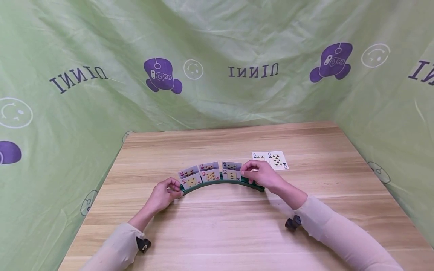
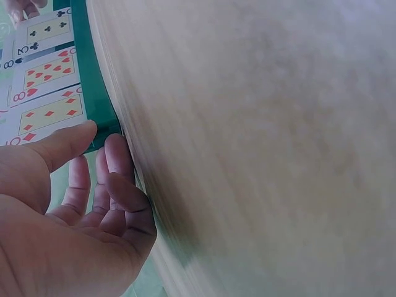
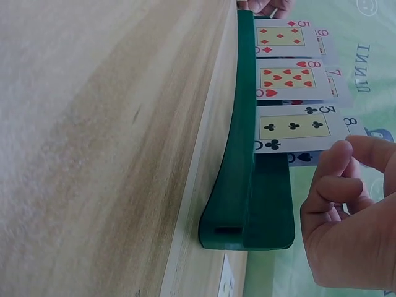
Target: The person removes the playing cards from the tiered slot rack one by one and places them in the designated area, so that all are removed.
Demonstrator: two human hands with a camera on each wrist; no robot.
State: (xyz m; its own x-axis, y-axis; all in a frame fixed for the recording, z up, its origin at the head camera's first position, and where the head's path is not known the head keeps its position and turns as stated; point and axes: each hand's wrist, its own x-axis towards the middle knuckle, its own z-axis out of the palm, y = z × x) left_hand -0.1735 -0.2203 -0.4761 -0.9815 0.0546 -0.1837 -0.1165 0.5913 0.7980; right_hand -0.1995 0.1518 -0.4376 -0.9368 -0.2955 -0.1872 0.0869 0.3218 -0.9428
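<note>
A curved green card holder [image 1: 222, 182] stands on the wooden table with playing cards upright in two rows. Its front row shows a five of diamonds [image 2: 52, 114], an eight of hearts [image 3: 288, 79] and a three of clubs [image 3: 296, 127]. Behind them stand a nine, a seven and an eight of spades [image 3: 303, 158]. My left hand [image 1: 165, 195] grips the holder's left end between thumb and fingers. At the upper right corner of the rightmost cards, my right hand [image 1: 261, 174] pinches a card edge; which of the two cards is hard to tell.
Beyond my right hand, an eight of clubs [image 1: 278, 161] lies face up on the table [image 1: 217, 233], overlapping a four of clubs [image 1: 259, 156]. Green printed cloth [image 1: 217, 98] hangs behind the table and along its sides. The holder's right stretch [image 3: 269, 210] bears no cards.
</note>
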